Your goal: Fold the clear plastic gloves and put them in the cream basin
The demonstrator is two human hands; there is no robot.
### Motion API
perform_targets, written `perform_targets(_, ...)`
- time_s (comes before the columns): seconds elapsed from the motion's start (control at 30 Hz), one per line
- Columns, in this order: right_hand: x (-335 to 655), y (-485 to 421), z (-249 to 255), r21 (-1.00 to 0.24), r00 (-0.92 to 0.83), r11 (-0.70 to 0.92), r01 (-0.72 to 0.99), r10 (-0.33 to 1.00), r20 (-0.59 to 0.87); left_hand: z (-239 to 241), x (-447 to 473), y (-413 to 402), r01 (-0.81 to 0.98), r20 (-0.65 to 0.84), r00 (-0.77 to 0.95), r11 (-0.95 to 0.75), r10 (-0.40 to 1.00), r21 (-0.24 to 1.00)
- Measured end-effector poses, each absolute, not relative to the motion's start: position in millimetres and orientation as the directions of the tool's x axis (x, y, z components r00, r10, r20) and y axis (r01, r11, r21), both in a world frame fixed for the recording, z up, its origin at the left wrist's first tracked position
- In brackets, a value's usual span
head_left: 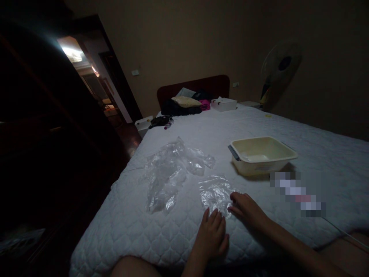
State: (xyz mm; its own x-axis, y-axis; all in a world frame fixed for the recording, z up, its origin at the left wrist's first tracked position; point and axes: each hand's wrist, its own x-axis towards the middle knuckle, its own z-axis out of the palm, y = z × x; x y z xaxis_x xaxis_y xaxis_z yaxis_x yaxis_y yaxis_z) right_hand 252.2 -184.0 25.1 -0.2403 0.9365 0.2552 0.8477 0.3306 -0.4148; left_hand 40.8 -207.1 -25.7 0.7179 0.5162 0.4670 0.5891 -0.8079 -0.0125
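A clear plastic bag [217, 190] lies on the white quilted bed cover [173, 238] in front of me. At its near edge is my left hand [212, 232], palm down with the fingers stretched out and somewhat apart. My right hand [249, 211] rests at the bag's right edge, its fingers bent and a gap between thumb and forefinger. Neither hand visibly grips the plastic. Left of this bag spreads a crumpled heap of clear plastic bags [168, 173].
A cream plastic basin [263, 167] with grey handles stands at the right. Near it lies a pixelated long object [298, 194] with a cable. Pillows and clothes [184, 103], a white box [224, 104] and a fan [282, 63] are farther back. The bed's left edge drops into darkness.
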Motion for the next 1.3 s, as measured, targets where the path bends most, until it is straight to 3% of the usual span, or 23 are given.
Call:
perform_targets(0.2, 247.7, -183.0, 14.1, -0.339, -0.328, 0.435, 0.834, 0.885, 0.331, -24.4, 41.1, -207.8, 0.598, 0.468, 0.714, -0.801, 0.521, -0.021)
perform_targets(0.37, 242.5, -183.2, 8.2, -0.2, -0.461, 0.576, 0.793, 0.781, 0.42, -24.4, 41.2, -207.7, 0.597, 0.464, 0.717, -0.802, 0.52, -0.022)
perform_targets(0.63, 234.2, -180.4, 5.4, -0.091, -0.562, 0.63, 0.771, 0.742, 0.366, -25.4, 40.0, -206.7, 0.596, 0.465, 0.72, -0.802, 0.515, -0.034)
perform_targets(0.87, 234.4, -178.9, -1.3, -0.137, -0.558, 0.631, 0.763, 0.751, 0.352, -23.2, 39.6, -206.9, 0.61, 0.524, 0.701, -0.787, 0.483, -0.091)
perform_targets(1.0, 234.0, -179.8, 3.5, -0.144, -0.578, 0.646, 0.75, 0.745, 0.331, -30.6, 42.1, -204.0, 0.664, 0.553, 0.633, -0.747, 0.542, -0.029)
perform_targets(1.1, 239.5, -180.8, 8.3, -0.237, -0.558, 0.65, 0.722, 0.75, 0.356, -35.8, 43.5, -203.0, 0.687, 0.554, 0.598, -0.727, 0.579, 0.019)
perform_targets(1.3, 272.9, -179.3, 10.9, -0.461, -0.247, 0.445, 0.768, 0.87, 0.427, -35.0, 43.1, -203.6, 0.688, 0.561, 0.598, -0.725, 0.573, 0.008)
